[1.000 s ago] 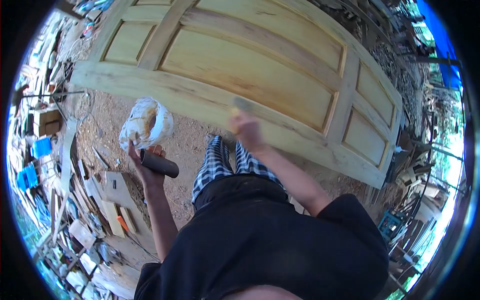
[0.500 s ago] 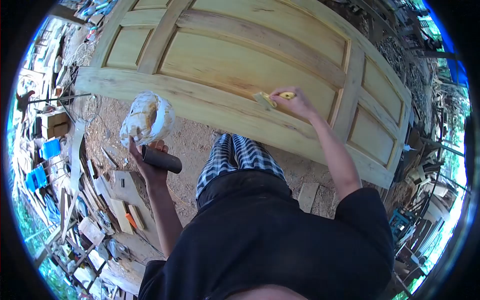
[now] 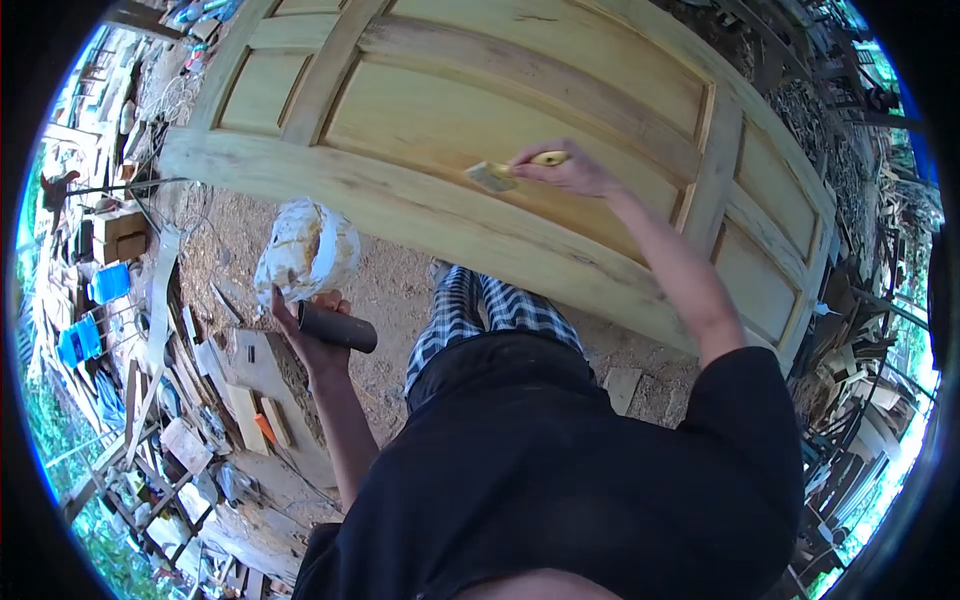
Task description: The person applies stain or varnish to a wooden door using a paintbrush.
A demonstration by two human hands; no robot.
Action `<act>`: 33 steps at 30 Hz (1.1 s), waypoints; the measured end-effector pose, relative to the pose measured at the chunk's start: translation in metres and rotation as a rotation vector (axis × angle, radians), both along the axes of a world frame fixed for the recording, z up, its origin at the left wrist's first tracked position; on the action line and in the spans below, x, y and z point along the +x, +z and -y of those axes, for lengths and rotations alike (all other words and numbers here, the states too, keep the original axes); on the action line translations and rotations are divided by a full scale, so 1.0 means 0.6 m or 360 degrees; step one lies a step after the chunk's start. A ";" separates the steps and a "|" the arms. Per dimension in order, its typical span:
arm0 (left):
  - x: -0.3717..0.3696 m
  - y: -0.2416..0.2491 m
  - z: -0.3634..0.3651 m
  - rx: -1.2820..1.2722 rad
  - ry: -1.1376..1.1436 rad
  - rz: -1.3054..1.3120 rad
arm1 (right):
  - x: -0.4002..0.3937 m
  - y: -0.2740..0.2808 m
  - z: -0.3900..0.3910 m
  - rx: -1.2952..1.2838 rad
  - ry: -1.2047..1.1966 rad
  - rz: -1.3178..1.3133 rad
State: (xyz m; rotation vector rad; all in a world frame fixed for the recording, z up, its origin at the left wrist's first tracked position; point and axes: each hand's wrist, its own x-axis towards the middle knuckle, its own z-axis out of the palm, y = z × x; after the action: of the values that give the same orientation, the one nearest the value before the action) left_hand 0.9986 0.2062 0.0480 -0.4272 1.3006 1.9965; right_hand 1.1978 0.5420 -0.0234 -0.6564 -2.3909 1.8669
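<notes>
A large paneled wooden door (image 3: 423,105) lies flat in front of me. My right hand (image 3: 572,172) is closed around the yellow handle of a paintbrush (image 3: 491,178), whose pale bristles point left over the lower edge of the long middle panel. Nearer to me, off the door's edge, my left hand (image 3: 318,347) grips a dark tube-shaped handle (image 3: 342,328). Above that handle sits a white container (image 3: 291,247) stained yellow-brown, its opening turned partly from view.
Wood shavings cover the ground (image 3: 390,270) between my legs and the door. To the left lie boards (image 3: 243,418), an orange-handled tool (image 3: 265,428), blue containers (image 3: 109,284) and a cardboard box (image 3: 119,237). Scrap wood is piled on the right.
My right hand has moved the paintbrush left and slightly away from me, from the door's near rail toward the panel. My left hand still holds the container, shifted slightly in view.
</notes>
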 end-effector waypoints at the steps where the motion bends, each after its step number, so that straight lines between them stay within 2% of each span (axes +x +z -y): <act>1: 0.002 0.002 -0.003 0.0007 -0.0005 0.0019 | -0.016 -0.005 0.007 0.0000 -0.0012 0.0002; 3: 0.002 0.004 -0.010 0.0025 -0.0048 0.0009 | -0.038 -0.017 0.027 0.0124 0.0116 0.0051; 7: -0.004 0.008 -0.025 0.0118 -0.0166 -0.0026 | 0.034 -0.062 0.031 0.0381 0.0078 -0.0071; 13: -0.009 -0.009 -0.024 0.0071 -0.0143 0.0098 | 0.189 0.000 0.095 0.0737 0.0041 0.0261; 15: -0.010 -0.009 -0.025 0.0068 -0.0184 0.0065 | 0.201 0.066 0.109 0.0374 -0.0169 0.0695; 16: -0.010 -0.009 -0.030 0.0057 -0.0221 0.0027 | 0.213 0.084 0.114 0.0382 -0.0192 0.0706; 18: -0.012 -0.008 -0.038 0.0057 -0.0256 0.0029 | 0.237 0.110 0.120 -0.0183 -0.0441 0.0627; 19: -0.014 -0.007 -0.041 0.0033 -0.0268 0.0019 | 0.252 0.108 0.122 -0.0176 -0.0466 0.0632; 21: -0.019 -0.010 -0.053 0.0060 -0.0303 0.0010 | 0.279 0.077 0.128 0.0855 -0.0850 0.0907; 22: -0.021 -0.010 -0.058 0.0071 -0.0317 -0.0005 | 0.282 0.050 0.135 0.0863 -0.0868 0.0906; 24: -0.031 -0.019 -0.060 0.0078 -0.0373 -0.0031 | 0.258 -0.003 0.160 0.1210 -0.0758 0.1202; 25: -0.032 -0.022 -0.067 0.0087 -0.0400 -0.0056 | 0.213 -0.004 0.187 0.0969 -0.0836 0.1063; 26: -0.030 -0.019 -0.075 0.0107 -0.0410 -0.0068 | 0.194 -0.074 0.211 0.1132 -0.0804 0.0777; 27: -0.033 -0.012 -0.078 0.0134 -0.0453 -0.0085 | 0.132 -0.025 0.241 0.0960 -0.0665 0.0638; 28: -0.033 -0.006 -0.084 0.0155 -0.0500 -0.0100 | 0.091 -0.014 0.265 0.0862 -0.0814 0.0110; 30: -0.035 -0.003 -0.092 0.0163 -0.0520 -0.0083 | 0.040 0.030 0.265 -0.0686 -0.0810 0.0049; 31: -0.037 -0.002 -0.093 0.0182 -0.0515 -0.0076 | 0.047 0.033 0.248 -0.0679 -0.0827 0.0036; 33: -0.040 -0.001 -0.093 0.0214 -0.0526 -0.0128 | 0.088 0.034 0.184 0.0137 -0.0970 -0.0079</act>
State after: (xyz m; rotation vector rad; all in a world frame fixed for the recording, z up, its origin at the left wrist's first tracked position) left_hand 0.9744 0.2618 0.0475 -0.0621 1.1890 1.8209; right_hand 1.2508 0.4314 -0.0032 -1.1494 -1.9172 1.4881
